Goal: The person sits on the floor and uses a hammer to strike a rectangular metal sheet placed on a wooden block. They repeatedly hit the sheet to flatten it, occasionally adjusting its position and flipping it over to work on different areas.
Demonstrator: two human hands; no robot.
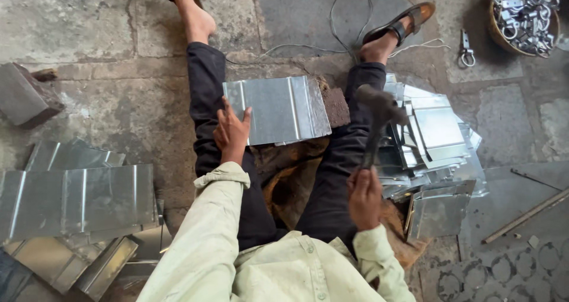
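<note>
Sheet metal everywhere: a shiny folded steel panel [277, 109] w/ raised ribs lies flat between the person's outstretched legs, on a dark block w/ rusty-brown sacking under it. Left hand [232, 131] rests on the panel's left edge, fingers spread and pressing flat, not gripping round anything. Right hand [364, 196] is clenched round the handle of a hammer [379, 115], head raised and blurred above the right knee, just beside the panel's right edge but not touching it. Stack of bent panels [435, 154] sits just right of the right leg, corners overlapping, bright and creased. More ribbed sheets [77, 198] lie left, duller, w/ a channel-shaped offcut below them. Floor is rough grey stone slabs, stained. Round basket [524, 14] top right holds small shiny metal clips; thin wire [349, 17] loops near the sandalled foot. No labels or signs visible.
</note>
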